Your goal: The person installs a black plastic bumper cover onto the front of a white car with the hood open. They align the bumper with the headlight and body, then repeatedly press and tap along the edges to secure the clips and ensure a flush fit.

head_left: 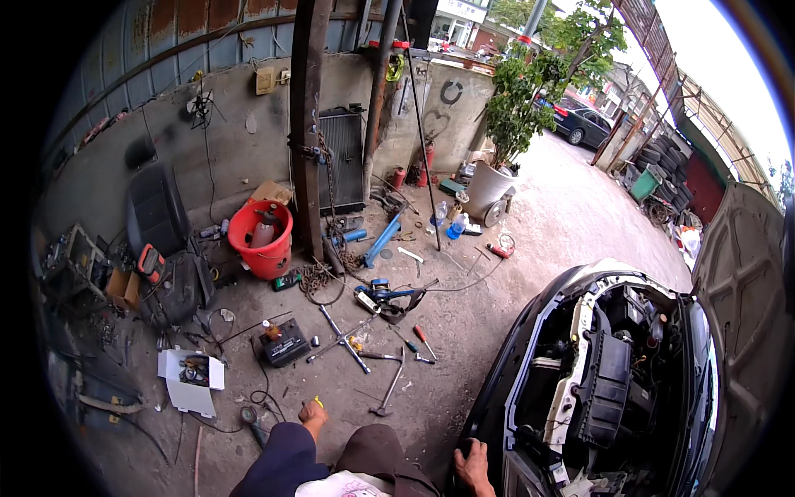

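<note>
My left hand (pixel 312 412) hangs low over the concrete floor, in front of the dark sleeve. Its fingers are closed on a small yellow object (pixel 318 401), whose kind I cannot make out. Lower right, my right hand (pixel 474 465) rests against the dark front edge of a car (pixel 489 406), fingers bent and apart, with nothing seen in them. The car's hood (pixel 739 306) is raised over the uncovered engine bay. On the floor ahead lie a cross-shaped lug wrench (pixel 344 338), a hammer (pixel 387 389), a red-handled screwdriver (pixel 424 340) and a black battery (pixel 284 343).
An angle grinder (pixel 252 421) with a trailing cord lies left of my legs, near an open white box (pixel 190 401). Farther off are a red bucket (pixel 271 263), a car seat (pixel 157 214), a steel post (pixel 305 108) with chain, a blue jack (pixel 383 242) and a potted plant (pixel 490 192).
</note>
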{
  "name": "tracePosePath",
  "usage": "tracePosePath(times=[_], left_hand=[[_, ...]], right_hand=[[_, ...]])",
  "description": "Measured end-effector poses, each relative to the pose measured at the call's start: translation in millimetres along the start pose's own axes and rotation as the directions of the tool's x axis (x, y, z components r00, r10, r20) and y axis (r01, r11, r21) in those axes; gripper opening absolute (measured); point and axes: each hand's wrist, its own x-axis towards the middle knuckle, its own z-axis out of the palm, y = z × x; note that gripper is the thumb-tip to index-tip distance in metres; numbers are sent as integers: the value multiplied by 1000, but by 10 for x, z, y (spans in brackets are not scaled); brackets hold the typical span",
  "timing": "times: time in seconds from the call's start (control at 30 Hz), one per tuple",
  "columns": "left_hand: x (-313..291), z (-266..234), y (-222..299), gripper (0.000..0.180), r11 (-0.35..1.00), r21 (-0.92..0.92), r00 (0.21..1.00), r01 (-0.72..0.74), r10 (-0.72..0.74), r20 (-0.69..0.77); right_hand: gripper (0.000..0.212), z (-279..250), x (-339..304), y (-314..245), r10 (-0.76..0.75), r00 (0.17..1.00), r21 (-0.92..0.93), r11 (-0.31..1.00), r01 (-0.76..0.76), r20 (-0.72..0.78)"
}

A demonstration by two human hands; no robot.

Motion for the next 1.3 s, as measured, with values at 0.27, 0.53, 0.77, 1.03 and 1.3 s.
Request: tracePosePath(times=[0.27,0.53,0.77,1.03,1.3], left_hand=[[159,607,854,25,951,-231,850,-206,291,438],[-1062,1616,1616,37,424,-47,261,-905,637,725],[-3125,1794,1759,35,262,-137,5,-955,477,879],[-4467,2895,1327,45,46,-168,-118,-985,534,837],[-4749,3738,1070,66,72,-71,17,-995,813,582]], right_hand=[[35,95,-572,657,294,952,40,956,-292,-89],[30,711,-2213,1251,581,813,191,803,-564,-41],[33,1697,-3715,1530,923,384,605,313,-732,-14],[37,2293,-4489,2655,991,134,880,79,-468,-17],[46,1622,-4347,4323,999,-16,998,52,26,-51]])
